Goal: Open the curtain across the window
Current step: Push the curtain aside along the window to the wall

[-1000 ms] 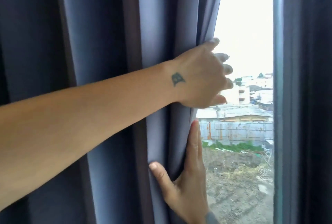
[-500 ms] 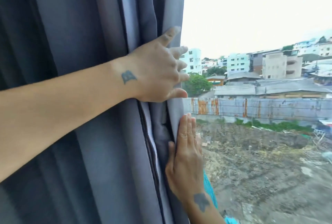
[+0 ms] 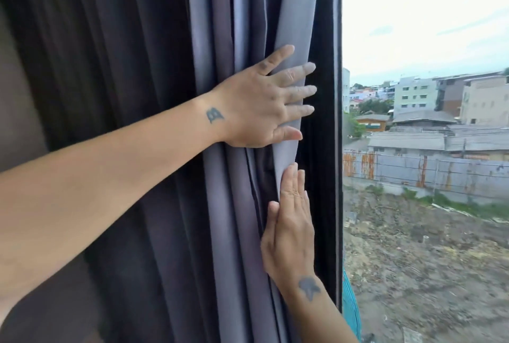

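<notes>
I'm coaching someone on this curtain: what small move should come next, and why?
Probably press the bunched curtain a little farther left with both flat palms: the left hand and right hand lie open on its folds, and the window beside it is already uncovered.

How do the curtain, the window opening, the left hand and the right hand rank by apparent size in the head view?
1. curtain
2. window opening
3. left hand and right hand: look alike, so unranked.
</notes>
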{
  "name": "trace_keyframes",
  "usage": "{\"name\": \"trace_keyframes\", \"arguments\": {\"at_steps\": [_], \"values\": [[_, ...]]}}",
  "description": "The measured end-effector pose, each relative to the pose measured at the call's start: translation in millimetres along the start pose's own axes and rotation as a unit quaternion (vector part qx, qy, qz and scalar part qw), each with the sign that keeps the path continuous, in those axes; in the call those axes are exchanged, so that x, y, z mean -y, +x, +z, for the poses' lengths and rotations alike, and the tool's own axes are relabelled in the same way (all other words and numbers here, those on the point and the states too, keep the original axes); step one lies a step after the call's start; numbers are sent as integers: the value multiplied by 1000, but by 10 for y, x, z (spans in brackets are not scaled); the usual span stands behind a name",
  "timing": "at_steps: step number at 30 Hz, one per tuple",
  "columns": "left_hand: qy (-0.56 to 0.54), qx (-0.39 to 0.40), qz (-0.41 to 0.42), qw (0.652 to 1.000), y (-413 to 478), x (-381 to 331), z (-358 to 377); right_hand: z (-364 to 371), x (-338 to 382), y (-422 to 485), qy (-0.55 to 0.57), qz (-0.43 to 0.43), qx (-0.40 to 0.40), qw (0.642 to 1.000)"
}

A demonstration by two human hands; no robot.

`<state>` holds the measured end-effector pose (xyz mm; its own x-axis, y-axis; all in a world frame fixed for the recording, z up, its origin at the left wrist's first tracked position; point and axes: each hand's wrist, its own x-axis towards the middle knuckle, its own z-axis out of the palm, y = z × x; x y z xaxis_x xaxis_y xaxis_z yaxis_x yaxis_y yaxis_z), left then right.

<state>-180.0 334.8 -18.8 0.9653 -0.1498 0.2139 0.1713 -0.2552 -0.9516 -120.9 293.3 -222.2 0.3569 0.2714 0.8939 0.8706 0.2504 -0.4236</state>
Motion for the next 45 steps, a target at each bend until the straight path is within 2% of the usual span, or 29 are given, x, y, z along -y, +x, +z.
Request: {"name": "trace_keyframes", "arguments": {"at_steps": [6, 12, 28, 35, 45], "values": [[-38, 24, -42, 998, -494, 164, 515, 722, 187, 31, 29, -2, -10, 1000], [-5, 87, -86, 992, -945, 341, 1116, 1536, 284, 125, 41, -9, 20, 999], [22, 14, -64, 998, -1806, 897, 2682, 3472, 330, 338, 115, -7, -16, 993], [15, 16, -74, 997, -2095, 980, 3191, 4040, 266, 361, 105, -18, -12, 994], [22, 83, -92, 992, -2524, 1161, 3756, 4708, 316, 455, 87, -26, 0, 996]]}}
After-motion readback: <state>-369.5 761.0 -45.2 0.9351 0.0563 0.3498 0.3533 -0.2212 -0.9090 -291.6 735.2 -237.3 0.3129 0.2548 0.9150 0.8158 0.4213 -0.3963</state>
